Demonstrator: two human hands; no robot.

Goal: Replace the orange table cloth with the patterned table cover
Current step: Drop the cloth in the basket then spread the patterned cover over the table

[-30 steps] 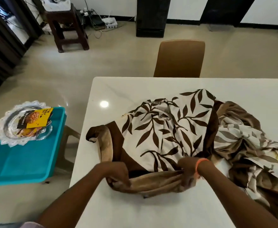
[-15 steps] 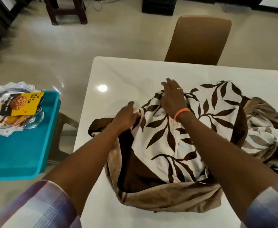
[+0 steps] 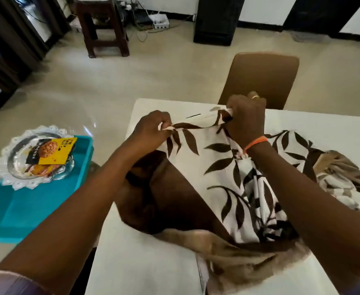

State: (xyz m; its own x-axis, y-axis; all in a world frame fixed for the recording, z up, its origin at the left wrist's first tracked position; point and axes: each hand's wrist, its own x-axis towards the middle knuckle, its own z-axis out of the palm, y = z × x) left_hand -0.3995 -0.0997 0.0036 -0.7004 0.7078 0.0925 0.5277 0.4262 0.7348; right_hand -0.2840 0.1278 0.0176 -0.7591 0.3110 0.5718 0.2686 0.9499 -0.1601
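A patterned table cover (image 3: pixel 215 167), white with dark brown leaves and a brown and tan border, lies bunched on the white table (image 3: pixel 145 265). My left hand (image 3: pixel 151 130) pinches its far edge near the table's left side. My right hand (image 3: pixel 246 120), with an orange band on the wrist, grips the same edge further right. The edge is pulled taut between the two hands and lifted toward the far side of the table. No orange cloth is in view.
A tan chair (image 3: pixel 262 77) stands at the table's far side. To the left a teal tray (image 3: pixel 23 211) holds a glass dish (image 3: pixel 39 158) with snack packets. A dark wooden stool (image 3: pixel 102 24), cables and a black cabinet (image 3: pixel 217 18) stand on the floor beyond.
Both hands went from the cover's near edge onto its middle, then took hold of its far edge and pulled it taut toward the chair. The view moved closer and tilted up.
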